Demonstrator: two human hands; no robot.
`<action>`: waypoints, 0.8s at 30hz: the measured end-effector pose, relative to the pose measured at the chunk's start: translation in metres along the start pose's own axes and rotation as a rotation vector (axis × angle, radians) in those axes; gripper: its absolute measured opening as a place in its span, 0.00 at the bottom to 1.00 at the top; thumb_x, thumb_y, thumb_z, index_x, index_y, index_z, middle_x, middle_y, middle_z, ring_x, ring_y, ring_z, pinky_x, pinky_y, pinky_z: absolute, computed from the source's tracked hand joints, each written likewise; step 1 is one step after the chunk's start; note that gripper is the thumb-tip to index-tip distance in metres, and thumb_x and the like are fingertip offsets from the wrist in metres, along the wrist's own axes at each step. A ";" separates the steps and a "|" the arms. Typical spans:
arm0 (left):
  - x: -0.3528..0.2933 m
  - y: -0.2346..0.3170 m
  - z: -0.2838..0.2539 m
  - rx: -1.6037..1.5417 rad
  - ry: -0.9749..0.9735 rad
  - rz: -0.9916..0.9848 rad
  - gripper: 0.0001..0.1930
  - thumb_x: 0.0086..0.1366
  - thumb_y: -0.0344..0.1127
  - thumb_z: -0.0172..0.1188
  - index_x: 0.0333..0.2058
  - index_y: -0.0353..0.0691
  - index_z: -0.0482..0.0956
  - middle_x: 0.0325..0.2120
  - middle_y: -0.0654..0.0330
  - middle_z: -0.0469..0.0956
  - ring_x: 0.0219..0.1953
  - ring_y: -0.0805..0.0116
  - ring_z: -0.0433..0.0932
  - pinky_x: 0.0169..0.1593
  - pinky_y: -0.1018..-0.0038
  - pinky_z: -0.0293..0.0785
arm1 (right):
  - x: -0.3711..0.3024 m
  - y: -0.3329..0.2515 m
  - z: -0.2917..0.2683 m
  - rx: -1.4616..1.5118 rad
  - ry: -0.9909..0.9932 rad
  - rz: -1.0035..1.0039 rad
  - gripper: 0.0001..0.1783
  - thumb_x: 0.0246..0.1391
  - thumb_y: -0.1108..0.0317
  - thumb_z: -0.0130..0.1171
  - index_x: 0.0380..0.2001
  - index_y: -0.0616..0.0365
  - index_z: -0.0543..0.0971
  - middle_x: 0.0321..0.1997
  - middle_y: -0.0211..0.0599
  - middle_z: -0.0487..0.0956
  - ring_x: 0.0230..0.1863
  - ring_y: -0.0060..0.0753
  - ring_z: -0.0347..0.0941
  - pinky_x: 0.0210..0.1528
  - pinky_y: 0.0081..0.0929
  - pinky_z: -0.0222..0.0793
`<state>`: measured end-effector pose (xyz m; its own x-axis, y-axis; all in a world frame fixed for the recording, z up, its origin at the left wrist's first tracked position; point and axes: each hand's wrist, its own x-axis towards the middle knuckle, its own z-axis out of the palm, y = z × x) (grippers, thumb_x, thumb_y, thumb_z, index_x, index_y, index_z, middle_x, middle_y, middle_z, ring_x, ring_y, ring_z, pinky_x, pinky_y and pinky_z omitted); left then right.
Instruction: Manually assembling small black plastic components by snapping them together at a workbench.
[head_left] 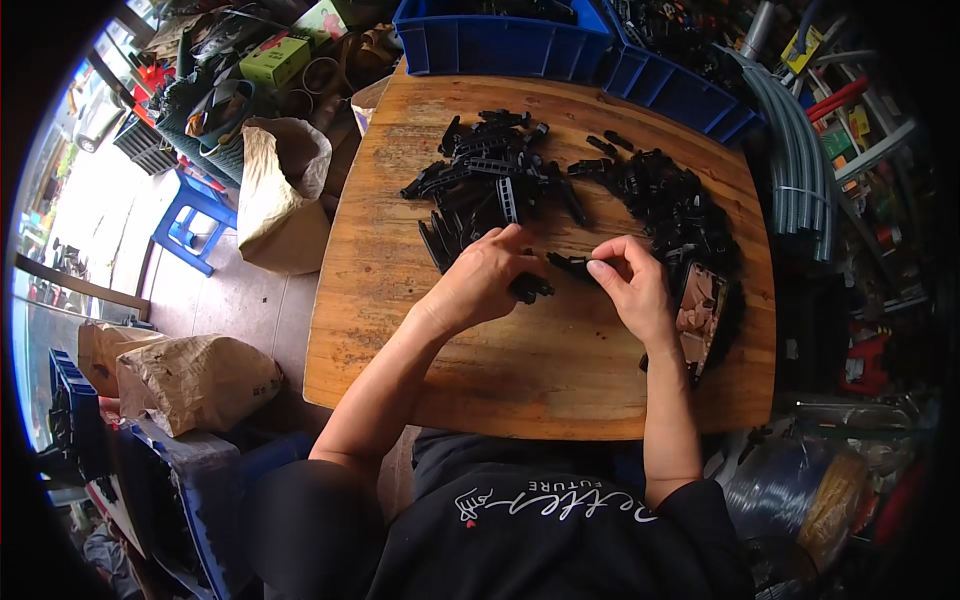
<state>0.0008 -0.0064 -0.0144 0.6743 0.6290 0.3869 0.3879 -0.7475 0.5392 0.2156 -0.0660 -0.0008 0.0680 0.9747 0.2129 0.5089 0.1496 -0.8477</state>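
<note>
My left hand (478,275) is over the middle of the wooden table, its fingers curled round small black plastic pieces (532,289) that jut out below them. What lies inside the palm is hidden. Just to the right, my right hand (637,290) pinches one end of a short black plastic piece (568,262) between thumb and forefinger; its free end points at the left hand. Beyond the left hand spreads a loose heap of long, ladder-like black plastic parts (490,165). A second heap of smaller black plastic parts (680,205) lies past the right hand.
On the wooden table (400,370), a phone (700,315) with a lit screen lies by my right forearm. Blue plastic bins (500,48) border the far edge. Brown paper bags (285,200) and a blue stool (195,220) stand left; grey tubes (800,170) hang at right.
</note>
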 end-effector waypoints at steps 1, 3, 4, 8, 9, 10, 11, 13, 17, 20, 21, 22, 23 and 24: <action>0.000 -0.006 -0.001 -0.037 -0.050 0.041 0.18 0.41 0.20 0.58 0.34 0.44 0.79 0.39 0.56 0.73 0.41 0.58 0.73 0.44 0.68 0.72 | -0.005 0.004 -0.002 0.022 -0.022 0.001 0.08 0.50 0.70 0.60 0.32 0.61 0.74 0.29 0.26 0.74 0.28 0.16 0.67 0.32 0.15 0.64; 0.000 -0.008 -0.005 -0.075 -0.104 0.081 0.18 0.41 0.20 0.58 0.34 0.44 0.79 0.40 0.55 0.73 0.40 0.57 0.74 0.44 0.68 0.72 | -0.011 0.012 -0.006 0.045 -0.043 0.005 0.09 0.51 0.70 0.61 0.33 0.62 0.75 0.29 0.23 0.73 0.28 0.10 0.64 0.32 0.12 0.62; 0.001 -0.006 -0.007 -0.127 -0.079 0.028 0.18 0.41 0.20 0.59 0.34 0.44 0.79 0.40 0.55 0.73 0.40 0.56 0.74 0.43 0.68 0.73 | -0.013 0.016 -0.007 0.073 -0.027 0.030 0.08 0.50 0.70 0.61 0.32 0.62 0.75 0.29 0.23 0.73 0.28 0.11 0.65 0.32 0.12 0.62; 0.008 0.025 -0.023 0.072 -0.203 -0.319 0.14 0.53 0.42 0.61 0.36 0.42 0.79 0.37 0.53 0.76 0.38 0.55 0.77 0.39 0.66 0.73 | -0.016 0.016 -0.011 0.052 -0.211 0.061 0.08 0.49 0.71 0.62 0.32 0.62 0.76 0.29 0.24 0.73 0.28 0.12 0.66 0.31 0.12 0.62; 0.009 0.035 -0.019 0.251 -0.274 -0.475 0.19 0.56 0.50 0.58 0.36 0.40 0.79 0.34 0.52 0.76 0.36 0.54 0.77 0.37 0.66 0.73 | -0.016 0.023 -0.007 0.042 -0.216 -0.001 0.08 0.49 0.71 0.62 0.32 0.62 0.76 0.30 0.24 0.73 0.28 0.13 0.66 0.32 0.13 0.63; 0.005 0.041 -0.010 0.291 -0.318 -0.435 0.29 0.57 0.61 0.52 0.34 0.35 0.77 0.30 0.50 0.76 0.32 0.54 0.78 0.36 0.65 0.73 | -0.015 0.021 -0.001 0.007 -0.173 0.033 0.08 0.49 0.71 0.62 0.32 0.62 0.76 0.30 0.25 0.73 0.29 0.13 0.66 0.32 0.13 0.63; 0.002 0.050 -0.001 0.320 -0.302 -0.391 0.23 0.56 0.53 0.56 0.30 0.33 0.75 0.28 0.50 0.75 0.32 0.54 0.78 0.35 0.64 0.73 | -0.014 0.018 0.005 -0.029 -0.130 0.068 0.08 0.49 0.71 0.62 0.32 0.62 0.76 0.30 0.25 0.73 0.29 0.14 0.66 0.33 0.13 0.63; -0.011 0.050 0.025 0.536 -0.159 -0.256 0.17 0.53 0.45 0.58 0.27 0.32 0.74 0.28 0.49 0.75 0.33 0.54 0.78 0.34 0.64 0.72 | -0.012 0.012 0.008 -0.025 -0.054 -0.013 0.08 0.49 0.72 0.62 0.32 0.62 0.76 0.31 0.25 0.73 0.30 0.14 0.67 0.34 0.13 0.63; -0.003 0.016 0.016 -0.012 0.024 -0.269 0.11 0.48 0.32 0.60 0.29 0.33 0.74 0.27 0.53 0.75 0.32 0.57 0.78 0.33 0.66 0.72 | -0.022 0.003 -0.001 0.374 -0.019 0.026 0.09 0.50 0.73 0.62 0.34 0.63 0.76 0.33 0.29 0.74 0.33 0.16 0.68 0.36 0.13 0.64; 0.007 0.020 0.005 -0.585 -0.043 -0.515 0.11 0.52 0.30 0.60 0.33 0.32 0.75 0.22 0.58 0.76 0.24 0.73 0.75 0.30 0.74 0.70 | -0.026 -0.002 -0.001 0.419 -0.015 -0.076 0.10 0.48 0.75 0.62 0.35 0.64 0.75 0.35 0.32 0.75 0.36 0.18 0.69 0.39 0.15 0.66; 0.008 0.024 0.006 -0.745 -0.063 -0.590 0.10 0.53 0.30 0.59 0.34 0.32 0.75 0.21 0.59 0.76 0.24 0.76 0.73 0.29 0.76 0.70 | -0.025 -0.004 0.001 0.389 0.009 -0.163 0.10 0.48 0.75 0.62 0.35 0.64 0.75 0.35 0.32 0.76 0.37 0.19 0.70 0.40 0.15 0.66; 0.008 0.024 0.008 -0.687 -0.110 -0.514 0.11 0.52 0.30 0.59 0.36 0.33 0.75 0.20 0.62 0.74 0.23 0.78 0.71 0.29 0.77 0.69 | -0.023 -0.005 0.002 0.237 0.054 -0.260 0.10 0.46 0.77 0.63 0.34 0.63 0.76 0.34 0.34 0.76 0.36 0.23 0.71 0.40 0.18 0.67; 0.007 0.028 0.006 -0.588 -0.144 -0.504 0.13 0.51 0.29 0.60 0.38 0.33 0.75 0.20 0.61 0.74 0.24 0.77 0.71 0.29 0.77 0.69 | -0.021 -0.008 0.002 0.236 0.057 -0.259 0.10 0.46 0.77 0.63 0.34 0.63 0.76 0.34 0.34 0.76 0.36 0.23 0.71 0.40 0.18 0.67; 0.007 0.032 0.004 -0.559 -0.123 -0.455 0.14 0.51 0.28 0.60 0.38 0.33 0.75 0.20 0.60 0.74 0.24 0.75 0.72 0.29 0.76 0.69 | -0.020 -0.012 0.002 0.098 0.096 -0.371 0.10 0.44 0.78 0.64 0.33 0.62 0.77 0.34 0.34 0.76 0.35 0.27 0.73 0.39 0.20 0.69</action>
<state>0.0203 -0.0269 0.0030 0.6013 0.7983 -0.0352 0.2899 -0.1769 0.9406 0.2068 -0.0874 0.0041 -0.0223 0.8323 0.5539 0.4300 0.5081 -0.7463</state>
